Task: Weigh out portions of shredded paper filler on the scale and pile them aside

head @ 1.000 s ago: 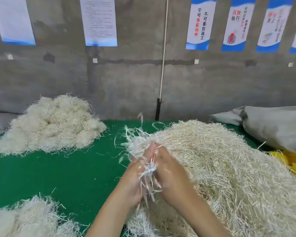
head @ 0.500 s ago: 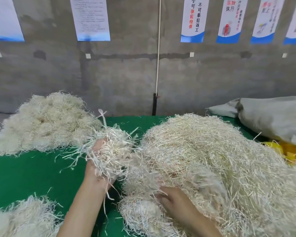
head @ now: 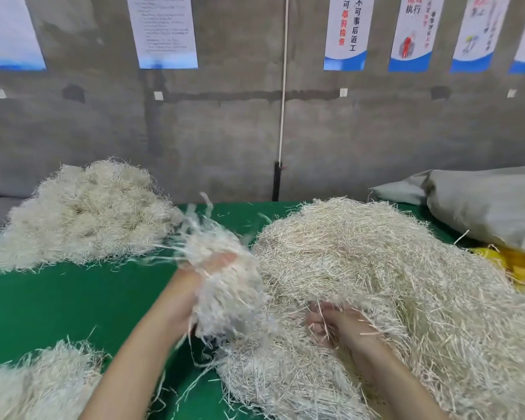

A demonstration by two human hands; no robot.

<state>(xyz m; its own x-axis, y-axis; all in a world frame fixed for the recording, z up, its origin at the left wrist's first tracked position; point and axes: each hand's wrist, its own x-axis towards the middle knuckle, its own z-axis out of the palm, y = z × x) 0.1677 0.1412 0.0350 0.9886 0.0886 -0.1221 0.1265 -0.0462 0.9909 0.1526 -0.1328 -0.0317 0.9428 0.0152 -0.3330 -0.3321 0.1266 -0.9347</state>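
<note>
The left hand (head: 191,286) gripped a tuft of pale shredded paper filler (head: 225,247) above the green counter (head: 73,304). The right hand (head: 340,325) curled its fingers round strands in the large right heap (head: 391,262). Tangled strands probably needed gentle teasing apart.

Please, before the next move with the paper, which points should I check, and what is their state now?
1. Left hand grip on clump: ok, held above the table.
2. Strands contained: not ok, many stick out loose.
3. Right hand free: not ok, fingers curled in the big pile.
4. Scale in view: not ok, none seen.
5. Clump's weight: cannot tell.
</note>
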